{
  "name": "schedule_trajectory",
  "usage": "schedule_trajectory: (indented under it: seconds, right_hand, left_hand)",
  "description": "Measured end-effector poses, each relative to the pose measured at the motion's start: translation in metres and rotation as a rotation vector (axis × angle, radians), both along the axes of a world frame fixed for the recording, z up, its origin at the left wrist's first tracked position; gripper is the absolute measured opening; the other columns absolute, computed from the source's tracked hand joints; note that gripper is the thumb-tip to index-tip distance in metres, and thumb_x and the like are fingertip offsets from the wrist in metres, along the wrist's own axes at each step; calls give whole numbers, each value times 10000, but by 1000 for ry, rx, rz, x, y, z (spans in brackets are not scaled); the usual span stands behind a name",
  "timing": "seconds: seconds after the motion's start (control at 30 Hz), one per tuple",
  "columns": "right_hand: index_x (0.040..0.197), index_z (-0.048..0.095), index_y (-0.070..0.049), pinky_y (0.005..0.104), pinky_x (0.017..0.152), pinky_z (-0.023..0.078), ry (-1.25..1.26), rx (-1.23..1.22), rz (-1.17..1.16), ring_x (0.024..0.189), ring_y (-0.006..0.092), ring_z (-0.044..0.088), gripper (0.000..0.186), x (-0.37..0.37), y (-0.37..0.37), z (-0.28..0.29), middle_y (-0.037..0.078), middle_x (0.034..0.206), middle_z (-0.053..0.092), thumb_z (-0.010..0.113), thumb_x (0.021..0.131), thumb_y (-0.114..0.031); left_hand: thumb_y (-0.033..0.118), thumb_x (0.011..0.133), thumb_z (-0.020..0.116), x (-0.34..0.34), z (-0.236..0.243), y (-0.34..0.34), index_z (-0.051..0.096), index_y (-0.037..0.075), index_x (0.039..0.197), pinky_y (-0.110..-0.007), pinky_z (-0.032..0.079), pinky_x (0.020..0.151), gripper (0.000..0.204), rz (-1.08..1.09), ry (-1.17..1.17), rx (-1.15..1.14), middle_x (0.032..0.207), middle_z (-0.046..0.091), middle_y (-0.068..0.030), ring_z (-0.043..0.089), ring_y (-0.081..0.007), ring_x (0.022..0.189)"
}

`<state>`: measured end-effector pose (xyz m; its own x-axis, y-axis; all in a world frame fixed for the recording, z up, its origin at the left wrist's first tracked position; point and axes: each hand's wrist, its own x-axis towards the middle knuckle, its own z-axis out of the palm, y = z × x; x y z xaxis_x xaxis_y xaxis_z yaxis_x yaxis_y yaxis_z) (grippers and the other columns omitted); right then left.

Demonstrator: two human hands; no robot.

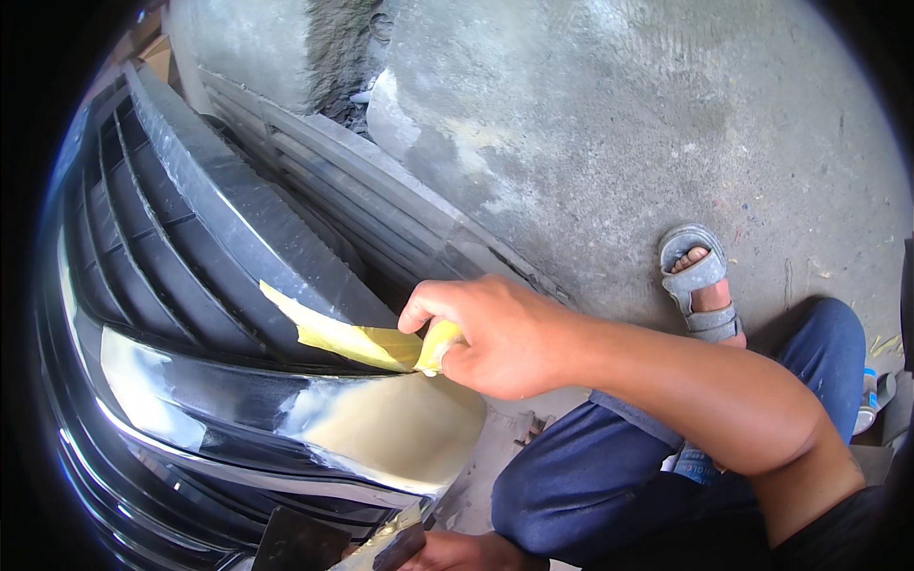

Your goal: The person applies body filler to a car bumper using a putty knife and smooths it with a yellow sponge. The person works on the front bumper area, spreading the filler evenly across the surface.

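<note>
My right hand (490, 335) is closed on a bunched end of yellow masking tape (439, 344) at the bumper's corner. From there the strip of tape (333, 335) runs left along the upper edge of the bumper's painted band, its far tip raised. Just below, a smooth beige patch of filler (400, 428) covers part of the glossy black car bumper (238, 404). At the lower edge, my left hand (462, 552) is closed on a dark flat scraper (400, 548) smeared with cream filler; its fingers are partly cut off. Beside it is a dark flat plate (300, 542).
Black ribbed grille slats (143, 228) fill the left side. Behind the bumper lies a grey slatted panel (362, 205) on the concrete floor (609, 143). My sandalled foot (700, 276) and bent knee (571, 466) are on the right, near a small jar (865, 404).
</note>
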<state>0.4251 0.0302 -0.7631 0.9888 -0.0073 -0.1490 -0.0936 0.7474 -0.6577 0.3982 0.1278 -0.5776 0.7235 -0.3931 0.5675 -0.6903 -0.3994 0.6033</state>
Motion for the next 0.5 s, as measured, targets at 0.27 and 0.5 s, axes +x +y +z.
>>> schedule_trajectory:
  seconds: [0.27,0.5]
  right_hand:
    - [1093,599,36,443,755,504,-15,-61,35,867,387,659,316,4,-20,11,251,912,668,575,782,-11]
    - [1124,594,6,435,722,492,-26,-77,67,846,365,661,334,13,-29,17,226,916,666,557,793,-24]
  left_hand:
    - [-72,902,485,-4,3,-3,480,84,1382,-413,475,934,505,17,16,4,1290,552,-224,567,-312,1073]
    - [-13,891,532,-1,0,-8,464,81,1404,-479,448,980,526,-102,77,-83,1325,549,-204,565,-336,1117]
